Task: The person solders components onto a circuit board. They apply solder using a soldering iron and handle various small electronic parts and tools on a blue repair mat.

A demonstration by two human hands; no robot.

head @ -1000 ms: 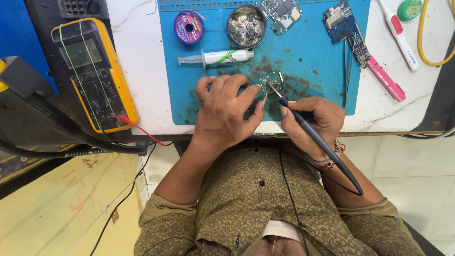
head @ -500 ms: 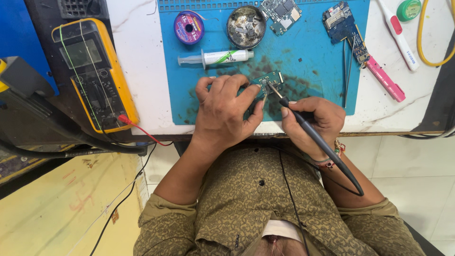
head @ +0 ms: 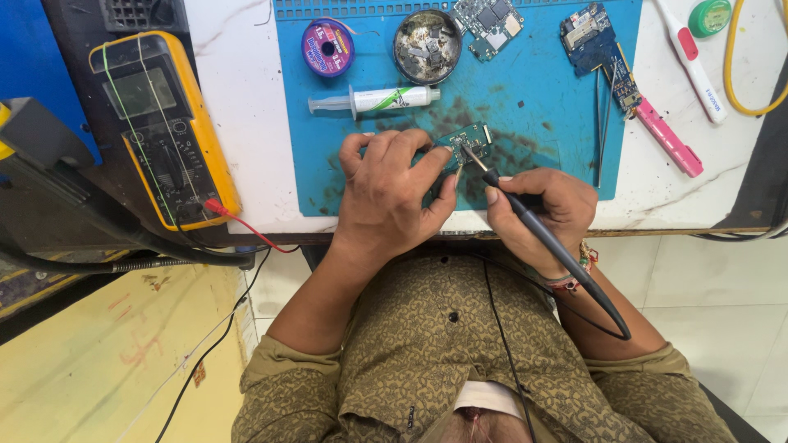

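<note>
On the blue work mat (head: 533, 90), my left hand (head: 390, 193) presses down on a small green circuit board (head: 469, 139), its fingers covering most of the board. A black soldering iron (head: 542, 234) is gripped like a pen in my right hand (head: 542, 209). Its metal tip touches the board's exposed near edge. The iron's black cable trails back over my right forearm toward my body.
A yellow multimeter (head: 168, 127) with a red lead lies left of the mat. On the mat's far side lie a solder wick spool (head: 327, 47), a flux syringe (head: 377, 100), a round metal tin (head: 427, 45) and two circuit boards (head: 595, 41). Pink tool (head: 669, 139) and tweezers at right.
</note>
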